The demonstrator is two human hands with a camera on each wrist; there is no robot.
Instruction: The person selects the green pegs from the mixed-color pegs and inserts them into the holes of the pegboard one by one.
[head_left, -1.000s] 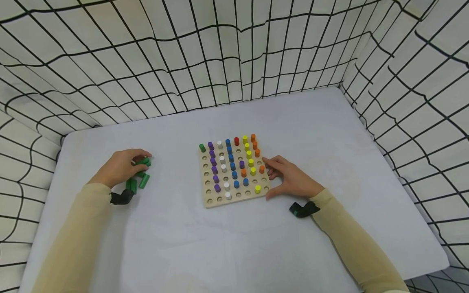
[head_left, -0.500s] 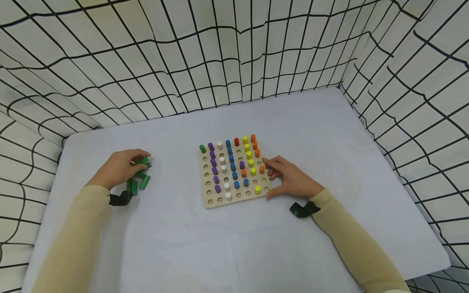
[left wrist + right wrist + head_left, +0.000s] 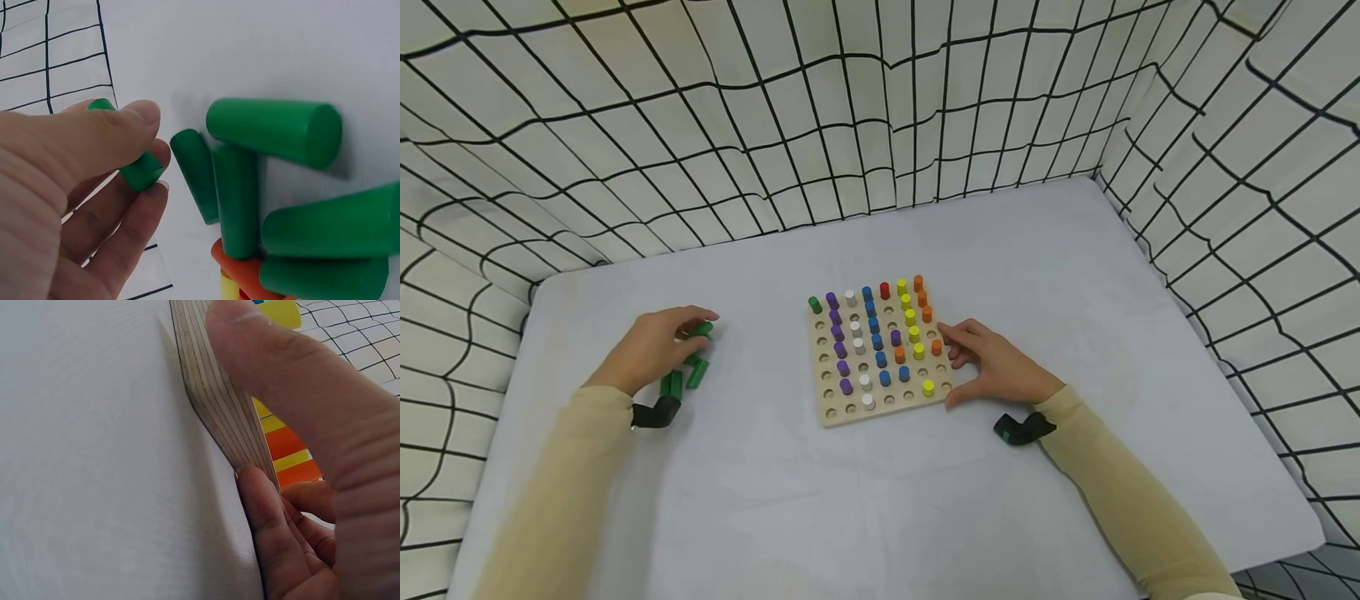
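Observation:
My left hand (image 3: 655, 346) pinches a green peg (image 3: 142, 173) between thumb and fingers, as the left wrist view shows. Right beside it, several loose green pegs (image 3: 275, 128) lie on the white surface. In the middle of the head view sits a wooden pegboard (image 3: 839, 403), with columns of purple, white, blue, yellow and orange pegs. One green peg (image 3: 815, 305) stands at its far left corner. My right hand (image 3: 1000, 371) holds the board's right side, its thumb near the front corner and its fingers along the layered edge (image 3: 219, 394).
The white tabletop (image 3: 820, 508) spreads around the board. A black wire grid (image 3: 865, 117) over white panels rises behind the table and along its sides. Dark wrist mounts (image 3: 1022, 429) sit by both cuffs.
My left hand has shifted slightly right among the green pegs. My right hand keeps its place on the board, and the pegs in the board look unchanged.

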